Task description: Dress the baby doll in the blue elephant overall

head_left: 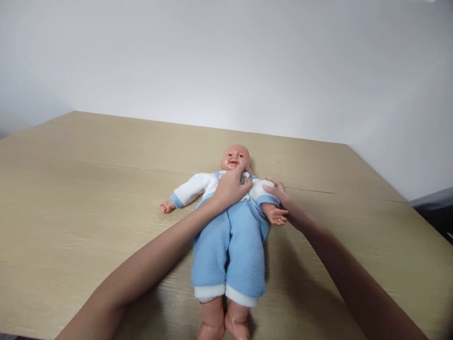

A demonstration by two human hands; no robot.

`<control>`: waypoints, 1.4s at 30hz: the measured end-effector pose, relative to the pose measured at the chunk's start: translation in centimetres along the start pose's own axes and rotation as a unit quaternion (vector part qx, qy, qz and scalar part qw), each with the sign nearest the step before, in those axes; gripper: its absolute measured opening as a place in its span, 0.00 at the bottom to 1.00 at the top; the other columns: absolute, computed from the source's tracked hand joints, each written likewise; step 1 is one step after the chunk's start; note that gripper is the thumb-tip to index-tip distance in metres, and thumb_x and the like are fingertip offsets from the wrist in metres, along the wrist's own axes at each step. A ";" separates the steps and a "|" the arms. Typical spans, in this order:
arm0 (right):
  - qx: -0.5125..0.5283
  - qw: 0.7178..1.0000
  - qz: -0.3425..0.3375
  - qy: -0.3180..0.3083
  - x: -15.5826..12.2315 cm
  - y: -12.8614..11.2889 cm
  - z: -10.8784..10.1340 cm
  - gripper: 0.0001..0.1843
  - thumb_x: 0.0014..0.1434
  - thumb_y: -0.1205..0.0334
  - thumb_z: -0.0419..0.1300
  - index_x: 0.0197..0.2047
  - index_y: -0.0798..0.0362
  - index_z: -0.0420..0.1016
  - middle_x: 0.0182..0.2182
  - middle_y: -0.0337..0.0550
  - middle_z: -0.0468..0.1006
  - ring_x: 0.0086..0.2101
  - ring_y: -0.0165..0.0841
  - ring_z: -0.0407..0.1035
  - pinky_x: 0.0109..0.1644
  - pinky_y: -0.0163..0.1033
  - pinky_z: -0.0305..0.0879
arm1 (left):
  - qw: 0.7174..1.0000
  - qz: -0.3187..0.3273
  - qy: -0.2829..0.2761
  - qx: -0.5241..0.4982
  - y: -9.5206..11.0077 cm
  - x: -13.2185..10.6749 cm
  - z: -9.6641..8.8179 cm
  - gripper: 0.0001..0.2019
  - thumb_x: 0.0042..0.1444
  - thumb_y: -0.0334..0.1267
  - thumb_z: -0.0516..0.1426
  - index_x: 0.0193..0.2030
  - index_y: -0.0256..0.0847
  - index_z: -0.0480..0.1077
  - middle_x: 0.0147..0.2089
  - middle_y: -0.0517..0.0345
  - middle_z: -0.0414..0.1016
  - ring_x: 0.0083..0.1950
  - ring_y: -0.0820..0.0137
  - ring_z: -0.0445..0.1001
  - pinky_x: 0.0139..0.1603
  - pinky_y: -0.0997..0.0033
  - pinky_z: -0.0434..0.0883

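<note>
A baby doll [236,156] lies on its back, head away from me, dressed in a fluffy outfit with blue trousers [228,250] and a white top with blue cuffs. My left hand [231,186] reaches across its chest, thumb and fingers closed at the collar by the shoulder on the right of the view. My right hand [281,196] wraps round the white sleeve [264,191] on that same side, and the doll's plastic hand [277,216] sticks out below the cuff. The other sleeve [193,189] stretches out to the left, untouched.
The doll rests on a wide light wooden table [88,203] with thin seam lines across it. Behind stands a plain pale wall [226,66]. A dark object [437,208], not clear in kind, shows beyond the table's right edge.
</note>
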State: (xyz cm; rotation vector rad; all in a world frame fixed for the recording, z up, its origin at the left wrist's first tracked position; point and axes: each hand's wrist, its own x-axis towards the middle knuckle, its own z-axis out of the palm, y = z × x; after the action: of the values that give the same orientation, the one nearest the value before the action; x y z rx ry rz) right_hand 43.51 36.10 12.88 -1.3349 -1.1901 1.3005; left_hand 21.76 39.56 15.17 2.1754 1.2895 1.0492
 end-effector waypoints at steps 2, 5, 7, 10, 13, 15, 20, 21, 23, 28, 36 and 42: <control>-0.029 0.998 0.050 0.001 -2.6 -0.8 -1.6 0.46 0.55 0.48 0.78 0.73 0.40 0.68 0.50 0.46 0.88 0.41 0.45 0.83 0.37 0.44 0.79 | 1.000 0.007 -0.005 0.006 0.0 0.0 0.1 0.07 0.68 0.35 0.60 0.51 0.45 0.73 0.48 0.56 0.85 0.46 0.60 0.81 0.43 0.65 0.67; -0.088 0.994 0.066 -0.015 -5.2 -1.9 -4.4 0.47 0.57 0.48 0.77 0.76 0.39 0.66 0.58 0.50 0.85 0.41 0.44 0.83 0.33 0.42 0.77 | 1.000 0.011 -0.013 0.017 0.0 0.0 0.2 0.08 0.68 0.35 0.60 0.52 0.44 0.73 0.47 0.55 0.85 0.46 0.60 0.81 0.43 0.64 0.67; -0.120 0.992 0.038 0.006 -5.9 -1.8 -6.2 0.35 0.58 0.45 0.75 0.66 0.41 0.78 0.58 0.49 0.85 0.44 0.44 0.82 0.37 0.41 0.79 | 1.000 0.009 -0.018 0.024 0.0 0.0 0.2 0.08 0.68 0.36 0.61 0.52 0.44 0.73 0.46 0.55 0.85 0.47 0.59 0.81 0.44 0.64 0.68; -0.148 0.986 -0.002 0.081 -5.7 -0.4 -8.2 0.30 0.55 0.37 0.75 0.55 0.45 0.85 0.50 0.48 0.87 0.45 0.44 0.81 0.46 0.45 0.80 | 0.999 0.004 -0.022 0.032 0.0 0.0 0.3 0.09 0.68 0.38 0.63 0.53 0.43 0.74 0.45 0.55 0.84 0.47 0.58 0.81 0.44 0.63 0.69; -0.154 0.980 -0.034 0.126 -5.2 1.6 -8.6 0.35 0.50 0.30 0.76 0.51 0.47 0.85 0.47 0.49 0.87 0.45 0.46 0.80 0.49 0.47 0.79 | 0.999 0.010 -0.022 0.034 0.0 -0.1 0.3 0.11 0.67 0.40 0.65 0.54 0.44 0.73 0.46 0.55 0.84 0.47 0.58 0.81 0.45 0.63 0.70; -0.153 0.979 -0.050 0.129 -5.2 2.5 -8.3 0.37 0.51 0.27 0.75 0.51 0.47 0.84 0.48 0.51 0.87 0.45 0.46 0.81 0.49 0.48 0.79 | 0.999 0.012 -0.024 0.038 -0.1 -0.2 0.3 0.12 0.66 0.40 0.65 0.54 0.44 0.73 0.46 0.55 0.84 0.47 0.59 0.81 0.46 0.62 0.71; -0.248 0.952 -0.101 0.149 -6.0 2.9 -7.6 0.35 0.61 0.27 0.68 0.55 0.48 0.82 0.48 0.53 0.87 0.43 0.47 0.81 0.53 0.53 0.78 | 0.997 0.008 -0.034 0.065 0.1 -0.1 0.3 0.13 0.66 0.39 0.65 0.55 0.44 0.72 0.47 0.53 0.84 0.49 0.57 0.81 0.48 0.60 0.73; -0.286 0.937 -0.123 0.157 -6.1 2.9 -7.6 0.33 0.63 0.28 0.66 0.55 0.48 0.82 0.49 0.54 0.87 0.44 0.48 0.81 0.55 0.54 0.77 | 0.996 0.011 -0.037 0.075 0.3 -0.1 0.3 0.13 0.67 0.40 0.64 0.56 0.43 0.71 0.48 0.52 0.84 0.50 0.56 0.81 0.49 0.59 0.73; -0.343 0.910 -0.164 0.167 -6.3 3.1 -7.8 0.31 0.66 0.29 0.64 0.54 0.49 0.81 0.51 0.55 0.86 0.48 0.49 0.80 0.59 0.56 0.75 | 0.994 0.024 -0.039 0.095 0.5 -0.1 0.1 0.13 0.70 0.42 0.63 0.57 0.42 0.71 0.51 0.48 0.84 0.55 0.53 0.80 0.55 0.56 0.72; -0.412 0.858 -0.244 0.187 -6.5 3.2 -7.6 0.26 0.71 0.35 0.61 0.54 0.48 0.80 0.52 0.58 0.83 0.55 0.55 0.75 0.65 0.63 0.68 | 0.993 0.053 0.008 0.108 0.7 -1.3 -2.2 0.15 0.75 0.49 0.57 0.57 0.42 0.72 0.61 0.44 0.79 0.66 0.48 0.71 0.70 0.46 0.64; -0.267 0.912 -0.301 0.083 -9.0 0.8 -1.8 0.14 0.75 0.48 0.62 0.58 0.42 0.75 0.58 0.52 0.80 0.61 0.50 0.74 0.70 0.59 0.68 | 0.997 0.021 0.072 0.033 -3.9 -8.1 -7.0 0.10 0.75 0.45 0.54 0.55 0.43 0.69 0.55 0.48 0.77 0.56 0.56 0.73 0.61 0.54 0.69; -0.117 0.977 -0.162 -0.070 -6.4 0.8 1.5 0.19 0.72 0.39 0.64 0.52 0.46 0.77 0.47 0.44 0.80 0.50 0.43 0.75 0.61 0.48 0.70 | 0.995 -0.052 -0.002 0.084 -5.3 -11.4 -8.7 0.14 0.77 0.50 0.49 0.47 0.44 0.68 0.44 0.50 0.77 0.49 0.55 0.74 0.53 0.54 0.68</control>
State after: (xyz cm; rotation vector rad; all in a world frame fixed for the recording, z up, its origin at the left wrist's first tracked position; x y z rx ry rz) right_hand 42.14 29.57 12.85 -1.1620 -1.6267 1.0560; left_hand 8.77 32.00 12.70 2.2008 1.5213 0.9244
